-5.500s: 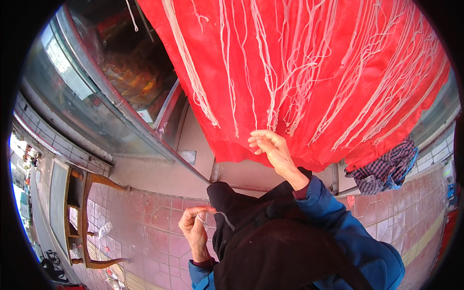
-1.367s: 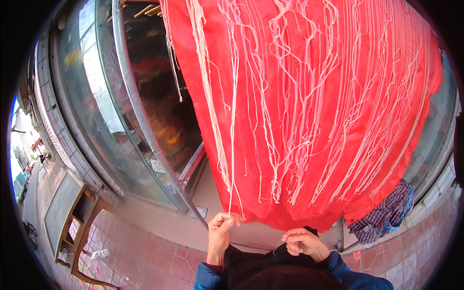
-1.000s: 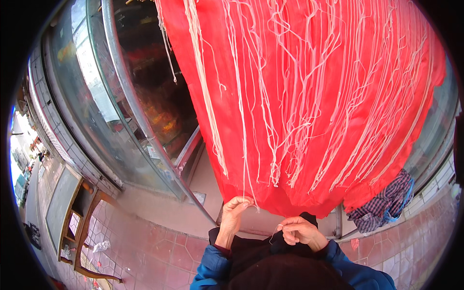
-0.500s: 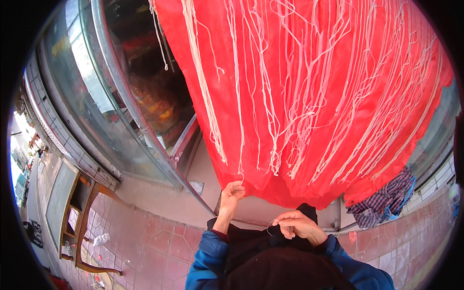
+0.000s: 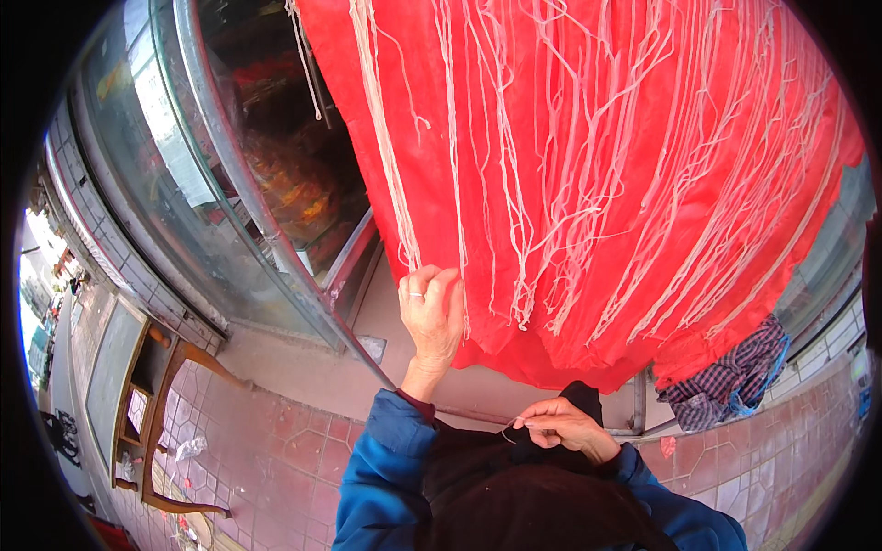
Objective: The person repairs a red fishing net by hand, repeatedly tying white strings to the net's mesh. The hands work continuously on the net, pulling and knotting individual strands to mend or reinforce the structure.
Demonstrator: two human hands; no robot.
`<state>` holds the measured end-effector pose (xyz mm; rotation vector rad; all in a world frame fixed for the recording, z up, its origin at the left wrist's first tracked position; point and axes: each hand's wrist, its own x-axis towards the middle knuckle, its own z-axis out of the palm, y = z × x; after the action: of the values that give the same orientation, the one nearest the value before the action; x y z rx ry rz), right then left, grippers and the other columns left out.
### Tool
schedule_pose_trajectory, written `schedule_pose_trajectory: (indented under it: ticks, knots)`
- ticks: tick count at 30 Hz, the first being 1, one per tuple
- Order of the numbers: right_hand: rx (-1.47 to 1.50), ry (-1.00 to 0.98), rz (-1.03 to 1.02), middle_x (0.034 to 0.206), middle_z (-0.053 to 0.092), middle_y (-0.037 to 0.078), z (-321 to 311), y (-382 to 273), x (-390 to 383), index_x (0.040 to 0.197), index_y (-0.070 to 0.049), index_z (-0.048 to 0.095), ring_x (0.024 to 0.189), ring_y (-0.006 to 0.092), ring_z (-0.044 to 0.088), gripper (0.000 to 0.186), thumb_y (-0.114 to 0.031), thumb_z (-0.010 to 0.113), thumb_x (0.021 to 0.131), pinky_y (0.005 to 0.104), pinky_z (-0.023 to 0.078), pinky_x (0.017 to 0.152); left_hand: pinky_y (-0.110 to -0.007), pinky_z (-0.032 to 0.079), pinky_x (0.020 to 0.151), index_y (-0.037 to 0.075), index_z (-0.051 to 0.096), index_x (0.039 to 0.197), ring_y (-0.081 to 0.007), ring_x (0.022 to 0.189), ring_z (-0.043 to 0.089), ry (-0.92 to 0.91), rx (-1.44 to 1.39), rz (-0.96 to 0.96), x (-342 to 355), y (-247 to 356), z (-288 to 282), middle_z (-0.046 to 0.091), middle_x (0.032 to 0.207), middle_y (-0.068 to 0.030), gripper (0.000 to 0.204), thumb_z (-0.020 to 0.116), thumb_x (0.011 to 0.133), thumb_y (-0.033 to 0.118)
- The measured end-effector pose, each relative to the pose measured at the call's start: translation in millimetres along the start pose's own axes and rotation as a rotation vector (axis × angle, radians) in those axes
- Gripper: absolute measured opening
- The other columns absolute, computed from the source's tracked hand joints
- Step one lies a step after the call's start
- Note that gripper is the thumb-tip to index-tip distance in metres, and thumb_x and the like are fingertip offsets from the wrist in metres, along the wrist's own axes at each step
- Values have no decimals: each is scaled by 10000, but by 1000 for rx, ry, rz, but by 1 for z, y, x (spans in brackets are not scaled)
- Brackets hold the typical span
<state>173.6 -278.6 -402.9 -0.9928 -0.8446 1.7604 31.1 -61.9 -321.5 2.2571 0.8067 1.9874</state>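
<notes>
A large red cloth (image 5: 588, 184) hangs in front of me, with many loose white strings (image 5: 519, 211) running down its face. My left hand (image 5: 432, 317), a ring on one finger, is raised to the cloth's lower left part. Its fingers are bent round the lower end of a bundle of white strings (image 5: 390, 174), and the tips of that bundle are hidden behind the hand. Low in front of my body, my right hand (image 5: 562, 428) pinches a thin, pale, curved strand (image 5: 506, 430) between thumb and forefinger. Whether it is thread or wire I cannot tell.
A metal-framed glass door (image 5: 248, 220) stands at the left beside a dark interior. A wooden table (image 5: 161, 422) lies on its side on the tiled pavement (image 5: 285, 450). Checked fabric (image 5: 721, 381) and a blue bag edge sit under the cloth's right side.
My left hand has moved up from the end of a single string to the leftmost string bundle. My right hand stays low with the thin strand, shifted only slightly left.
</notes>
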Motion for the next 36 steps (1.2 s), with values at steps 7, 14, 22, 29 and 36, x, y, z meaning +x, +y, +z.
schedule_pose_trajectory:
  ticks: [7, 14, 22, 29, 36]
  knots:
    - [2, 0, -1, 596, 512, 37, -2, -1, -3, 1047, 4, 628, 471, 60, 396, 207, -131, 509, 946, 199, 231, 420, -377, 420, 708, 90, 655, 920, -256, 808, 521, -9, 179, 105, 9, -8, 15, 548, 912, -86, 260, 749, 678, 102]
    - [19, -2, -23, 592, 510, 39, -4, 0, -2, 1044, 10, 630, 470, 62, 404, 206, -123, 509, 945, 200, 234, 414, -379, 421, 698, 88, 629, 874, -264, 804, 524, 30, 263, 104, 12, -16, 22, 546, 903, -88, 226, 743, 679, 98]
    - [18, 13, -26, 581, 493, 34, -4, 0, -3, 1033, 9, 636, 466, 66, 395, 196, -113, 510, 945, 203, 226, 414, -377, 422, 688, 84, 622, 895, -267, 803, 532, 53, 237, 130, 20, -15, 27, 545, 895, -93, 241, 742, 687, 98]
    - [28, 14, -33, 568, 486, 29, -5, 0, -2, 1031, 6, 636, 462, 61, 375, 192, -123, 518, 950, 210, 218, 418, -380, 426, 673, 61, 633, 915, -270, 801, 545, 130, 192, 155, 23, -8, 31, 556, 914, -106, 224, 708, 705, 43]
    - [25, 18, -28, 567, 489, 30, -6, 2, -3, 1029, 5, 633, 459, 61, 374, 193, -128, 517, 951, 212, 219, 415, -380, 433, 676, 41, 631, 916, -275, 796, 547, 99, 219, 130, 27, -12, 33, 549, 898, -114, 198, 676, 725, 10]
